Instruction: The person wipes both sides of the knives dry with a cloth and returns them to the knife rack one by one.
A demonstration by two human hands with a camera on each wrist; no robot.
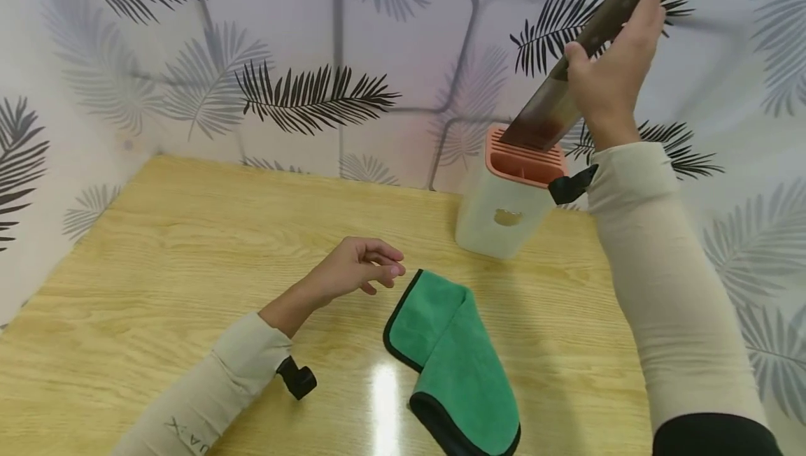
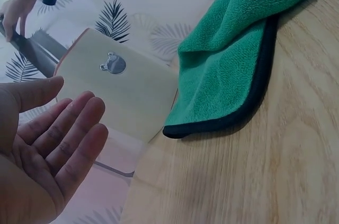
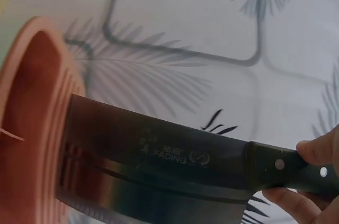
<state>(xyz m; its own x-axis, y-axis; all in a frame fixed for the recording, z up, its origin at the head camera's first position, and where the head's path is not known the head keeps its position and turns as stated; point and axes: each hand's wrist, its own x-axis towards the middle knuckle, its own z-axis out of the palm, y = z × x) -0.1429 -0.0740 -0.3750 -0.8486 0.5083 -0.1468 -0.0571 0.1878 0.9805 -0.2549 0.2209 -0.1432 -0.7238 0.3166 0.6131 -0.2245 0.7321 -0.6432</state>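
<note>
My right hand (image 1: 613,78) grips the dark handle of a cleaver (image 1: 550,110), thumb on one side and fingers on the other. The broad blade (image 3: 153,160) slants down, its end right at the slotted orange top (image 3: 61,128) of a knife holder (image 1: 504,211). That holder is a pale upright box with a small bear-shaped mark. Lower and to the left, my left hand (image 1: 352,267) hovers over the table, fingers loosely bent and nothing in them. Near its fingertips lies a folded green cloth (image 1: 453,358) with black edging.
The wooden table (image 1: 220,246) reaches back to a wall (image 1: 403,36) covered in a leaf pattern. At the table's back right stands the knife holder, close to the wall. Dark wrist cameras (image 1: 296,378) sit at both cuffs.
</note>
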